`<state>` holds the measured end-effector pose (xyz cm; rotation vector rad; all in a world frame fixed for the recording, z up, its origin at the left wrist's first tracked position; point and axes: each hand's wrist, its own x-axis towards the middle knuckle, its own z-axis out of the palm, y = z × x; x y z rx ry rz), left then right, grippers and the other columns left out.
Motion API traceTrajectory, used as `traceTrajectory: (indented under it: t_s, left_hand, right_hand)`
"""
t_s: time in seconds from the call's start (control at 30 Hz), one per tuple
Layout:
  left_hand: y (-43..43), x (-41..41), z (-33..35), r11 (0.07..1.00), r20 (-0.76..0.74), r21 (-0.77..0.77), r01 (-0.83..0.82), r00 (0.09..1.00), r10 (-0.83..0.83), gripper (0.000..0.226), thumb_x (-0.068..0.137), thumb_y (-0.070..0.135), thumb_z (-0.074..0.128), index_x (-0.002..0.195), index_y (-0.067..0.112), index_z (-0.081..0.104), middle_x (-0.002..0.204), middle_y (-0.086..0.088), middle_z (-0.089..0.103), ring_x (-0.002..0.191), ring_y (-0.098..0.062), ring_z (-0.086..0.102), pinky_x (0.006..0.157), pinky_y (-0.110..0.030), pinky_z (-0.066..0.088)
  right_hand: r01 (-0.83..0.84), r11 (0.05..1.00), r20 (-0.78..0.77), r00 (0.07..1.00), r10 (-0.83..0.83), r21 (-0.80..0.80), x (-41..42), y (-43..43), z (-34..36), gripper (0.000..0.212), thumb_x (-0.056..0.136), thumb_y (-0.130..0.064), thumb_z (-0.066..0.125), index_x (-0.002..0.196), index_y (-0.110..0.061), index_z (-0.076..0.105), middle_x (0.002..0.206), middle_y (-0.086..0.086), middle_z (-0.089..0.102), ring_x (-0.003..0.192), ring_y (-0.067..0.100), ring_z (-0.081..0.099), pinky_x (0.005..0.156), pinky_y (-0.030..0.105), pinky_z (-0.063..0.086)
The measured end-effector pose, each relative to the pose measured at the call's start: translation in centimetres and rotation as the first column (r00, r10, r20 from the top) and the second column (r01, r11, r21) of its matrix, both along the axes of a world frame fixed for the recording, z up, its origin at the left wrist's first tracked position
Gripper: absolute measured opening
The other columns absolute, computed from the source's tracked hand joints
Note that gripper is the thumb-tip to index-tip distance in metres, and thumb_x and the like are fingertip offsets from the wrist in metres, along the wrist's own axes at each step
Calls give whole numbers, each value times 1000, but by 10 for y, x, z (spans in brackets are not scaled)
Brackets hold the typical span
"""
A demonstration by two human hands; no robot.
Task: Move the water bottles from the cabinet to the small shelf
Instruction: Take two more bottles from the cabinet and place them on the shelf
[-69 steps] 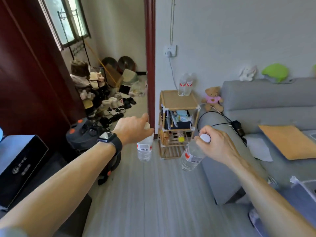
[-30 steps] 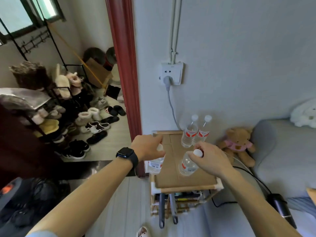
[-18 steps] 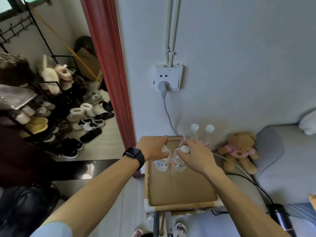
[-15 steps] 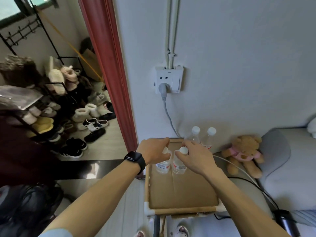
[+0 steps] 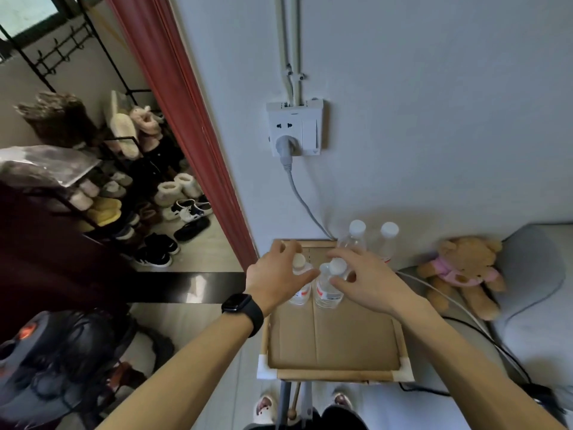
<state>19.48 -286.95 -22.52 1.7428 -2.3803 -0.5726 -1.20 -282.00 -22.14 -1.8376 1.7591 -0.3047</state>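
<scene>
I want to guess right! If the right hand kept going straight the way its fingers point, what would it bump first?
Probably the white cap of the bottle right under its fingers; the right hand points left over it, with the left hand just beyond. Depth is uncertain.

Soft, even daylight; wide-angle bend at the edges.
Window (image 5: 28, 13) upper left glows bright; dark, murky lower-left corner; glare streak on the floor (image 5: 193, 287); hands slightly motion-blurred; faint shadows on the wall (image 5: 434, 119).
</scene>
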Motion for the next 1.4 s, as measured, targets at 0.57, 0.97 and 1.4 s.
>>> traceTrajectory:
  t_s: [0.57, 0.97, 1.4]
  left_hand:
    - [-14, 16, 0, 992, -166, 101, 79, 984, -62, 55, 76, 55, 70, 123, 33, 51, 119, 16, 48, 100, -8, 56, 84, -36, 53]
    - [-10, 13, -9, 981, -337, 194, 20, 940, 47, 40, 80, 39, 77, 114, 28, 60, 111, 11, 64, 105, -10, 60, 92, -36, 50]
    - [-6, 10, -12, 994, -225, 93, -65, 971, 84, 38, 75, 62, 67, 107, 45, 55, 98, 20, 62, 90, -8, 60, 77, -35, 52]
  right_hand:
    - [-45, 999, -133, 990, 48, 29, -4, -11, 3, 54, 81, -65, 55, 128, -42, 40, 139, -4, 41, 108, 20, 57, 90, 40, 51]
    - [-52, 996, -128, 991, 43, -71, -17, -12, 5, 31, 80, -61, 62, 95, -35, 58, 88, -14, 62, 80, 11, 57, 69, 35, 48]
    - [-13, 986, -201, 979, -21, -166, -4, -8, -4, 40, 92, -64, 40, 116, -32, 47, 99, -8, 67, 82, 13, 65, 71, 36, 58]
